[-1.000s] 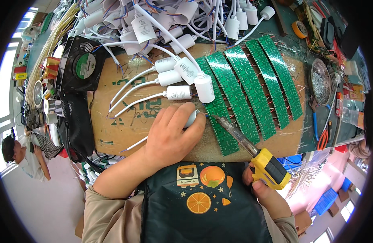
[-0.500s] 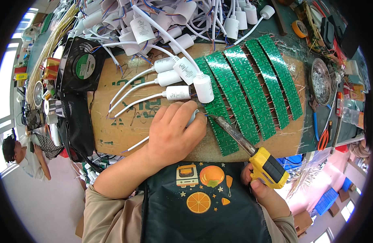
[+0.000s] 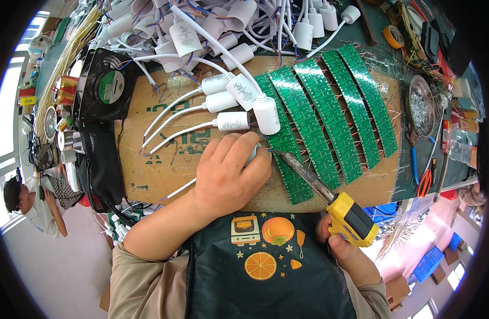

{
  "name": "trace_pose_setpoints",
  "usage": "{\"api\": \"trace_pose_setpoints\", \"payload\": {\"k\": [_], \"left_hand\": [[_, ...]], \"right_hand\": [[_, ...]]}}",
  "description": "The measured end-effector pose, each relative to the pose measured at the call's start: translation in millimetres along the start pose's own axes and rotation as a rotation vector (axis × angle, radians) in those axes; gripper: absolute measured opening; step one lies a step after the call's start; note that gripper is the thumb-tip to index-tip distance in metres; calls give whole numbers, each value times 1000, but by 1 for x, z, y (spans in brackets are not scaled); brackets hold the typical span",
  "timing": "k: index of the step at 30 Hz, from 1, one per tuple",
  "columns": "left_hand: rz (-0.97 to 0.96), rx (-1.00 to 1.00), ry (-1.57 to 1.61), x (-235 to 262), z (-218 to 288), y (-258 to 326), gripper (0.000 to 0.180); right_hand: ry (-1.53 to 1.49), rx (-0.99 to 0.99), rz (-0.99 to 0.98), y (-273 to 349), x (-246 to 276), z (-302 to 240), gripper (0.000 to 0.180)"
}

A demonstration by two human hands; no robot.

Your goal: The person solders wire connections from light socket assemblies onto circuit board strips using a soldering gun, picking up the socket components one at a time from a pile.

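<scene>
My left hand point(image 3: 231, 175) is closed on a white plastic cylinder point(image 3: 253, 153), mostly hidden under the fingers; a white cable point(image 3: 181, 189) comes out beside the wrist. A blue wire shows at its end, by the left edge of the nearest green circuit board strip point(image 3: 289, 173). With my right hand point(image 3: 334, 242) I grip a yellow-and-black soldering iron point(image 3: 353, 219). Its dark tip meets the board's edge near that wire. Just above my left hand, several corded white cylinders point(image 3: 233, 122) lie on the board, one resting on the strip's upper end.
A brown cardboard sheet point(image 3: 135, 175) lies beneath the work. More circuit board strips point(image 3: 368, 106) stretch to the right. Piled white cylinders point(image 3: 186, 38) fill the back. A black fan point(image 3: 107, 85) stands left; a metal dish point(image 3: 421, 106) and orange-handled pliers point(image 3: 424, 183) lie right.
</scene>
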State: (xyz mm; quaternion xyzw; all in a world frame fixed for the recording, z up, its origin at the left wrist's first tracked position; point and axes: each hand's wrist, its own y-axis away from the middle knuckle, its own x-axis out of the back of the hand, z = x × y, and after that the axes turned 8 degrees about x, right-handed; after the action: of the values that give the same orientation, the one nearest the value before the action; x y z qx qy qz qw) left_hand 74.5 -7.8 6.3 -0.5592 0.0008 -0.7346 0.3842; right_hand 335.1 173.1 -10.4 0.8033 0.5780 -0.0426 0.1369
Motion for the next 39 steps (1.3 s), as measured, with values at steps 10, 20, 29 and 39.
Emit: {"api": "trace_pose_setpoints", "payload": {"k": [10, 20, 29, 39], "left_hand": [[10, 1, 10, -1, -1, 0, 30], [4, 1, -1, 2, 0, 0, 29], [26, 48, -104, 25, -13, 11, 47], [81, 78, -177, 27, -30, 3, 55]], "right_hand": [[-276, -10, 87, -5, -10, -12, 34], [-230, 50, 9, -15, -10, -19, 47], [-170, 151, 161, -35, -8, -33, 78], [-217, 243, 141, -45, 3, -18, 72]]}}
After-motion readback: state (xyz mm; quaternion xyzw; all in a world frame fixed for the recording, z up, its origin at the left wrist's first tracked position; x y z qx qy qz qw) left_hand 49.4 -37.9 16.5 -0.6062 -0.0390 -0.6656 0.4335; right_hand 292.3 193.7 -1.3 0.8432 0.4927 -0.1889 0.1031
